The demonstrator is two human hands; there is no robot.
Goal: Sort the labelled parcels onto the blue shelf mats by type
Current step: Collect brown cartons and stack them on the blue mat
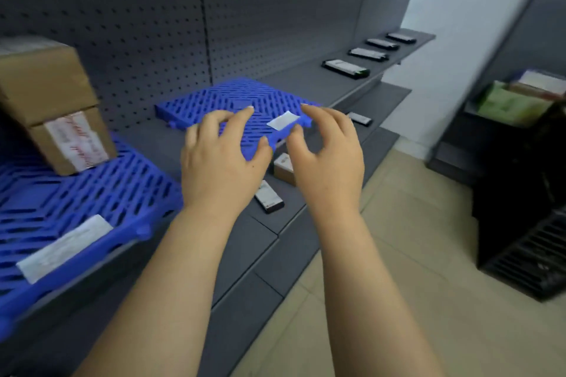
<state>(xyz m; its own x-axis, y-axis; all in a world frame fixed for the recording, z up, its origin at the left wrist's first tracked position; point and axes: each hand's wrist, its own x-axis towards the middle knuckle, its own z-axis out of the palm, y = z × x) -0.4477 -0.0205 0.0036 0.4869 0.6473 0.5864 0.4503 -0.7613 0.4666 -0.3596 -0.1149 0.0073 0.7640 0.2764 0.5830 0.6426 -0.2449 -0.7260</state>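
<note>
Parcels (55,107) are sitting stacked on the near blue mat (92,192), while the left hand (220,162) and right hand (327,159), both loose and holding nothing, are hovering by the far mat (232,97), probably needing another parcel next.

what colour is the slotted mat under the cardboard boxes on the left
Bright blue, with a white label on its front edge. The mat under the boxes shows best in the head view.

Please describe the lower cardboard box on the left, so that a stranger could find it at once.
Start at the dark grey pegboard shelf unit and find the near blue slotted plastic mat at its left end. Two stacked brown cardboard boxes stand there; the lower brown cardboard box is the one with a white label with red print, while the upper brown cardboard box shows none.
</note>
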